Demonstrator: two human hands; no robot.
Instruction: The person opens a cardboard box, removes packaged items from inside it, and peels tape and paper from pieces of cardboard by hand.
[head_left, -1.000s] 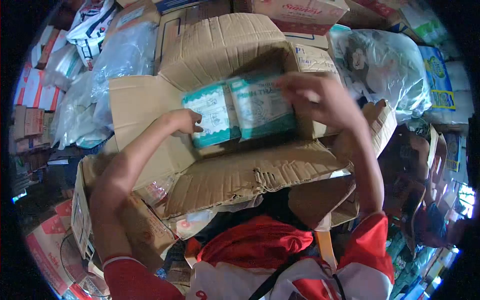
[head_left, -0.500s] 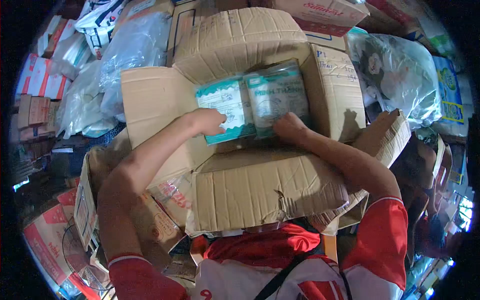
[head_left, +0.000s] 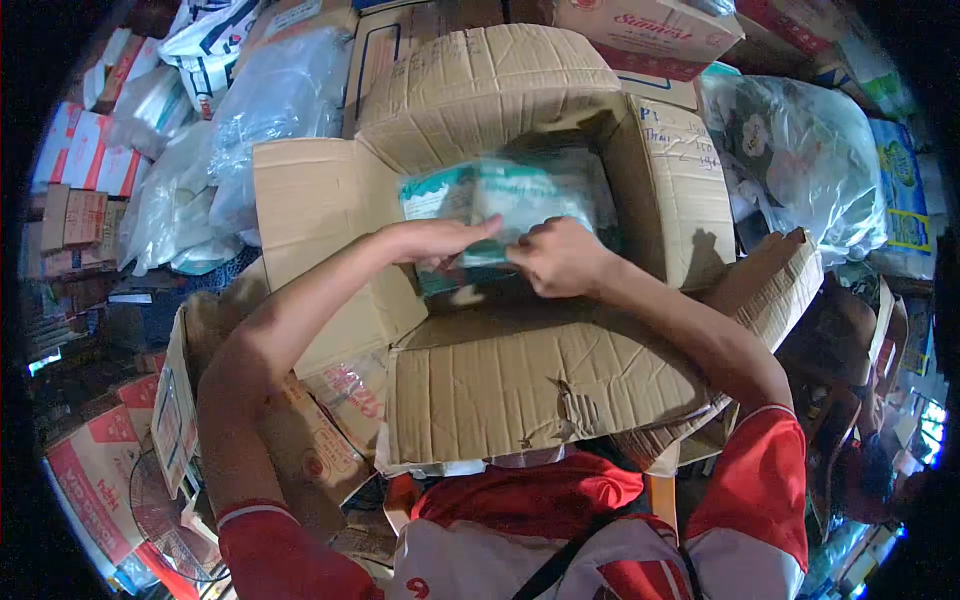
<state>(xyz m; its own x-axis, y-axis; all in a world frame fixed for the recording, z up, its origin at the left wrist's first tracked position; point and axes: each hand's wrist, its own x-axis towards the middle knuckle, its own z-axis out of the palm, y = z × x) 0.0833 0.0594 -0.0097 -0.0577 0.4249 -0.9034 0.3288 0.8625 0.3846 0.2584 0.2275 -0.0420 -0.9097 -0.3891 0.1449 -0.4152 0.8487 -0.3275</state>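
Two packets [head_left: 530, 195] in one carton [head_left: 490, 400], left grip [head_left: 445, 240], right grip [head_left: 562, 257], hold unclear for both

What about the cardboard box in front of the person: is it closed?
No, the cardboard box is open, showing green-and-white packages inside.

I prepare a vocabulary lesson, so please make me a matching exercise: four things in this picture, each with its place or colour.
1. packets
2. right sleeve
3. handwriting
4. large plastic bag

A. on a side flap
B. outside the box, upper right of the picture
C. inside the open box
D. red

Pairs: 1-C, 2-D, 3-A, 4-B
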